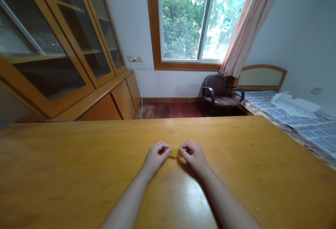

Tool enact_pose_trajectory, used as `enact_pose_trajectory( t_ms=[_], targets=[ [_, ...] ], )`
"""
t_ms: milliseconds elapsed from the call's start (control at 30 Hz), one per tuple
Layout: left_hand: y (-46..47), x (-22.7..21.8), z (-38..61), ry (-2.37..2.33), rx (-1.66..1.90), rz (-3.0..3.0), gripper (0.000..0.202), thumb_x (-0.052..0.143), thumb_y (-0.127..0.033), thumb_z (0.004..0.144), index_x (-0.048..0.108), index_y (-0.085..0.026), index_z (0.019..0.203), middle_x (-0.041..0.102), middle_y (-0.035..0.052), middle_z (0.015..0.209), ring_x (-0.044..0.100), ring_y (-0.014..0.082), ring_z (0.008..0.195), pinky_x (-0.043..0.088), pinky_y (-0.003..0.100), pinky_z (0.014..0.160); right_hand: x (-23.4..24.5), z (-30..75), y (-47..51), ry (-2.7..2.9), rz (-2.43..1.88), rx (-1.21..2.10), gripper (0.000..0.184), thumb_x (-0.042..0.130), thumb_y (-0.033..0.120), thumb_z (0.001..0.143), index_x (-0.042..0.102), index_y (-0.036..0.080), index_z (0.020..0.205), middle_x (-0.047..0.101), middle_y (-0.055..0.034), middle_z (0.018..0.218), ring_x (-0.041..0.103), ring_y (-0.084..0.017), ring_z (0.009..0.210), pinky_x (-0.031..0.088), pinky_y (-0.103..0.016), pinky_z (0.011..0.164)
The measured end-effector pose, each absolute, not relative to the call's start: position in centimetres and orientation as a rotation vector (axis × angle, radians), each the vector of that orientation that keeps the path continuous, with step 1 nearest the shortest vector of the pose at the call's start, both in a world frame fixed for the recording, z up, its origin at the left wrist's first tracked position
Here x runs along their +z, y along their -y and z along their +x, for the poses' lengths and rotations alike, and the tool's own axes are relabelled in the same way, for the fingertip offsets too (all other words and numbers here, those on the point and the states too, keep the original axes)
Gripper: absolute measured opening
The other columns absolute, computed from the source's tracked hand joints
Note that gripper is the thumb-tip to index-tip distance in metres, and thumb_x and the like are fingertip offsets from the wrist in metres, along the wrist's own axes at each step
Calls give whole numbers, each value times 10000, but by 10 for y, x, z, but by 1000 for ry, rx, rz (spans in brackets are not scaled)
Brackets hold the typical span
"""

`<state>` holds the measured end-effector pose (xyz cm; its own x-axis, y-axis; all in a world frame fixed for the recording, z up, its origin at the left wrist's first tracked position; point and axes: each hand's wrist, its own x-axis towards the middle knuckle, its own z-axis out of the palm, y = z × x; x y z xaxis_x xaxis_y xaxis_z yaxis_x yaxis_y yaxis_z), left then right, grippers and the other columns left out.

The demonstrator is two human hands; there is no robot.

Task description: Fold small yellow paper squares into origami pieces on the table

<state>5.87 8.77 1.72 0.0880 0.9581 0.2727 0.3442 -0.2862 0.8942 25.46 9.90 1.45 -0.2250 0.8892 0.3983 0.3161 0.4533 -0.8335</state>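
Note:
A small folded piece of yellow paper (174, 151) sits just above the wooden table (78, 159), near its middle. My left hand (155, 157) pinches the paper's left end with curled fingers. My right hand (193, 156) pinches the right end the same way. Both hands meet at the paper, and most of it is hidden between the fingertips. Both forearms reach in from the bottom edge.
A glass-door wooden cabinet (60, 57) lines the left wall. Beyond the table's far edge stand a dark armchair (219, 92) under the window (194, 19) and a bed (301, 117) with white papers at the right.

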Motion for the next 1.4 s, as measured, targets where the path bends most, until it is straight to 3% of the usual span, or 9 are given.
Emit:
enact_pose_trajectory(
  t_ms=[833, 1400],
  targets=[
    [-85, 20, 61, -1305, 1155, 1788, 162, 604, -281, 840, 666, -177, 732, 632, 25, 754, 591, 169, 741, 431, 257, 684, 16, 252, -99, 1841, -1022, 764, 101, 625, 175, 829, 679, 187, 745, 645, -21, 743, 597, -163, 727, 448, -267, 678],
    [-84, 21, 61, -1266, 1144, 1796, 198, 603, -334, 843, 677, -183, 738, 633, 28, 754, 579, 170, 734, 422, 260, 673, 14, 252, -99, 1860, -987, 770, 130, 615, 255, 858, 691, 201, 769, 657, -33, 760, 605, -173, 736, 465, -286, 693]
  ],
)
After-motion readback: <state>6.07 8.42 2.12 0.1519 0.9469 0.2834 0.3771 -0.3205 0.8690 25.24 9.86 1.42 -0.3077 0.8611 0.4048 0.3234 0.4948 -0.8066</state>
